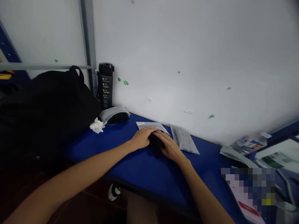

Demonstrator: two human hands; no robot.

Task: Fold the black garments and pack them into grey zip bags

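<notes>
A dark black item (157, 145), its kind too dark to make out, sits on the blue table (140, 166) between my two hands. My left hand (143, 137) curves over its left and top side, fingers pressed to it. From the right, my right hand (168, 146) wraps its far and right sides, the fingertips close to those of the left. Just behind the hands lies a translucent plastic bag (161, 126) with a white label, partly covered by them. Another translucent bag (184, 140) lies flat to the right of my right hand.
A large black bag (46, 105) fills the left side. Beside it are a black water bottle (106, 87), a crumpled tissue (97, 125) and a bag with a black item (118, 116). Several packets (249, 144) and papers are at the right. The white wall (187, 62) borders the table.
</notes>
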